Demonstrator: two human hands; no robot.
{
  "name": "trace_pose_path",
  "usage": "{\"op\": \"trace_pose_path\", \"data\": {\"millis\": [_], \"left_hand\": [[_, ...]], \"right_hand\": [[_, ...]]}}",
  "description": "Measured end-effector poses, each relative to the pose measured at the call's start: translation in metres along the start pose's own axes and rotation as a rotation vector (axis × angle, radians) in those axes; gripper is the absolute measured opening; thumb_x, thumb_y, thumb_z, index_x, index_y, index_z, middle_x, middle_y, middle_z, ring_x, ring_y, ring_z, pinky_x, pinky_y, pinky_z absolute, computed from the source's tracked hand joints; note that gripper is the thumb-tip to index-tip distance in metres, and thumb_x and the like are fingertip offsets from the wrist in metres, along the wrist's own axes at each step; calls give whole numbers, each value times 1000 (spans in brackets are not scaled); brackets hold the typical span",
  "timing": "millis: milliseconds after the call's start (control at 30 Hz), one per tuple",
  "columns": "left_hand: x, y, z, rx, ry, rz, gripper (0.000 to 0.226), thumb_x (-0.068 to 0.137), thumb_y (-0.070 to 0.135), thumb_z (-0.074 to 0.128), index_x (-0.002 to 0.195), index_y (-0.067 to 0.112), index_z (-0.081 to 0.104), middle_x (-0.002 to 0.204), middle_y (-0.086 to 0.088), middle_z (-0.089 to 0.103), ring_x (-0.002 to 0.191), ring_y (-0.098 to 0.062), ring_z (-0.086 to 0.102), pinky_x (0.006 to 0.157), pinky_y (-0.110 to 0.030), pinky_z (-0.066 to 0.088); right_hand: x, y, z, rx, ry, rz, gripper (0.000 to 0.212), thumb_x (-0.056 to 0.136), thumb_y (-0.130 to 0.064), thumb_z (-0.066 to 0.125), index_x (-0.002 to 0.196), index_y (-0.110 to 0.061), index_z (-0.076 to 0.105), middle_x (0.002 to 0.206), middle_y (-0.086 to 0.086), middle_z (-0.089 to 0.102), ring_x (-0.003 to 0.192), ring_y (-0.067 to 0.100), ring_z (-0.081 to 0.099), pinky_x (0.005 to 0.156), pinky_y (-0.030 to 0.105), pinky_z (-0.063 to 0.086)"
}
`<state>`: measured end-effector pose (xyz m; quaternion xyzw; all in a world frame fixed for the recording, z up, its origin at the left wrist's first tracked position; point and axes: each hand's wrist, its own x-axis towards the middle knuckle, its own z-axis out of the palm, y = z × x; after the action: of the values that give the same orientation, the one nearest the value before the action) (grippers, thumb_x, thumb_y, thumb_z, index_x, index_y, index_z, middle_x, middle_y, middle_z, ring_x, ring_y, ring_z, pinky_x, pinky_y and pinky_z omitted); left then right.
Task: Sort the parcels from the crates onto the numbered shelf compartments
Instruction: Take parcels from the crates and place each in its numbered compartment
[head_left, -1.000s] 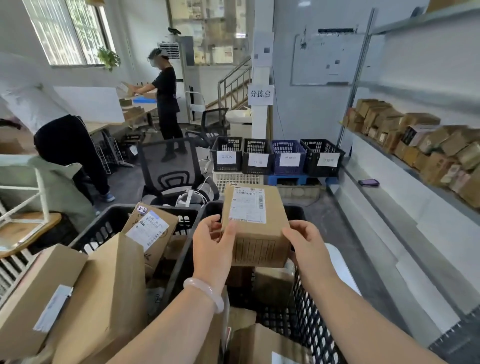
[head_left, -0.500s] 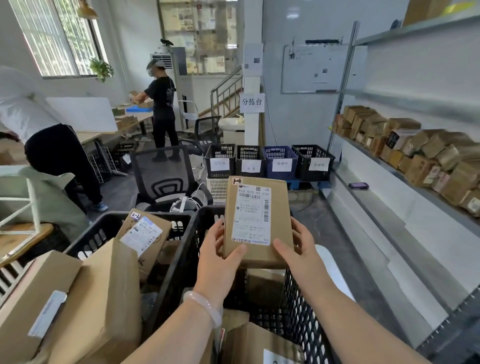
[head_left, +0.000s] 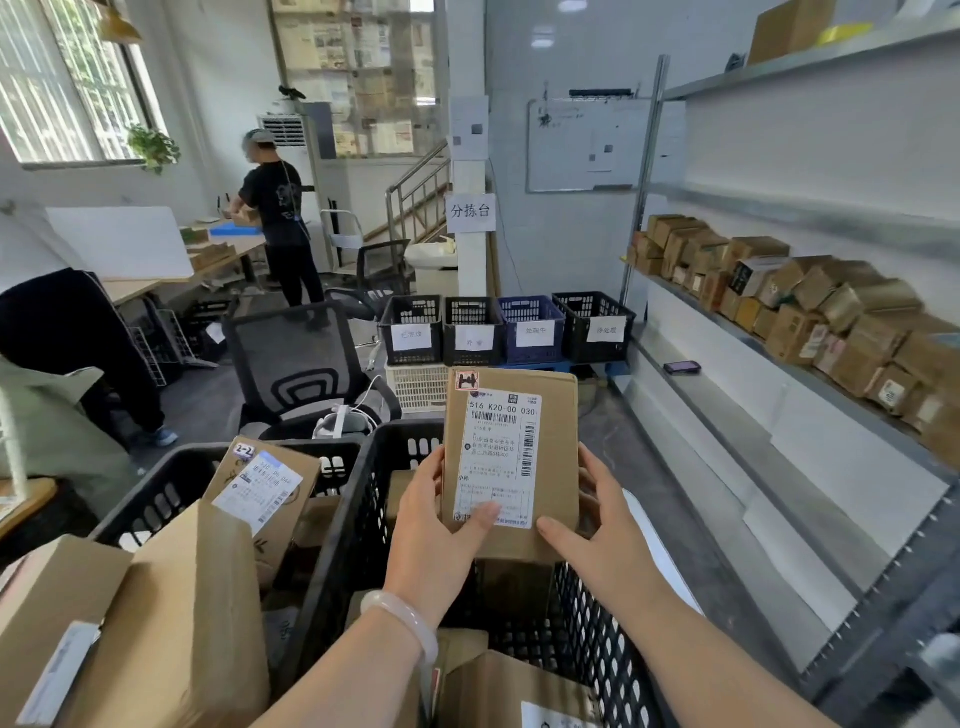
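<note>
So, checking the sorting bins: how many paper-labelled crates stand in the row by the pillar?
4, side by side: leftmost black crate, second black crate, blue crate third, rightmost black crate. None appears hidden.

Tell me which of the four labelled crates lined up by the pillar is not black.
The blue crate, third from the left in that row. The other three are black; all four carry a white paper label on the front.

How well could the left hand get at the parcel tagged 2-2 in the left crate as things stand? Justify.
Probably not yet: the left hand and right hand both grip the held parcel. The 2-2 parcel sticks up uncovered, so once freed, likely yes.
</note>
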<state>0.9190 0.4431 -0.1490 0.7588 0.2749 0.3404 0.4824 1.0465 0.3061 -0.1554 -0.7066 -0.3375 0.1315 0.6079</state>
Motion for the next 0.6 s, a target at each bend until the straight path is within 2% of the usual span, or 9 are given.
{"op": "trace_pose_path", "data": {"millis": [67, 133, 267, 367, 433, 467, 533, 567, 600], "left_hand": [[3, 1, 3, -2, -29, 17, 76, 84, 32, 76, 140, 51, 29, 129, 30, 49, 117, 13, 44, 103, -25, 43], [4, 4, 8, 0, -58, 40, 80, 84, 33, 76, 143, 52, 25, 130, 31, 47, 121, 7, 45, 107, -33, 43], [8, 7, 24, 32, -155, 149, 90, 87, 36, 72, 139, 68, 6, 141, 31, 35, 135, 0, 33, 114, -34, 35], [9, 11, 44, 71, -262, 262, 89, 90, 39, 67, 136, 76, 0, 156, 17, 26, 142, -3, 23, 117, -37, 29], [9, 16, 61, 53, -359, 299, 88, 90, 41, 66, 131, 80, -1, 158, 15, 22, 141, -3, 22, 117, -34, 26], [8, 19, 71, 41, -398, 315, 88, 89, 42, 67, 130, 81, 0, 157, 14, 22, 140, -5, 24, 118, -34, 26], [3, 27, 90, -9, -465, 344, 88, 86, 41, 71, 133, 78, 7, 153, 12, 28, 138, -9, 30, 118, -38, 31], [-1, 31, 100, -46, -494, 353, 87, 85, 39, 73, 135, 75, 12, 149, 11, 32, 136, -8, 34, 114, -35, 37], [-8, 35, 109, -87, -524, 361, 86, 85, 34, 74, 136, 72, 17, 146, 12, 35, 132, -3, 37, 108, -24, 41]], "right_hand": [[-3, -1, -3, -25, 46, -14, 83, 79, -21, 78, 134, -59, 29, 132, -29, 45, 125, 0, 45, 100, 34, 48], [-8, -3, -7, -58, 78, -24, 83, 80, -22, 78, 130, -64, 27, 130, -35, 42, 122, -9, 43, 94, 23, 49], [-22, -6, -21, -125, 197, 5, 84, 80, -19, 77, 129, -63, 25, 132, -31, 41, 121, -12, 40, 71, 1, 44], [-36, -3, -38, -179, 299, 37, 86, 80, -20, 78, 140, -53, 25, 136, -27, 41, 126, -5, 40, 77, 6, 47], [-48, -2, -52, -219, 387, 66, 88, 79, -23, 78, 142, -52, 25, 139, -24, 41, 129, -2, 40, 94, 24, 50], [-56, -3, -59, -229, 425, 76, 87, 79, -24, 78, 141, -54, 25, 139, -24, 41, 129, -1, 40, 97, 32, 50], [-73, -6, -73, -242, 490, 82, 85, 80, -22, 77, 138, -57, 27, 138, -25, 41, 128, -3, 40, 92, 28, 52], [-83, -8, -81, -250, 518, 84, 84, 81, -21, 76, 138, -56, 27, 137, -26, 41, 127, -4, 41, 88, 22, 53], [-93, -10, -88, -260, 544, 86, 84, 81, -20, 76, 140, -54, 27, 137, -26, 42, 126, -6, 41, 84, 16, 52]]}}
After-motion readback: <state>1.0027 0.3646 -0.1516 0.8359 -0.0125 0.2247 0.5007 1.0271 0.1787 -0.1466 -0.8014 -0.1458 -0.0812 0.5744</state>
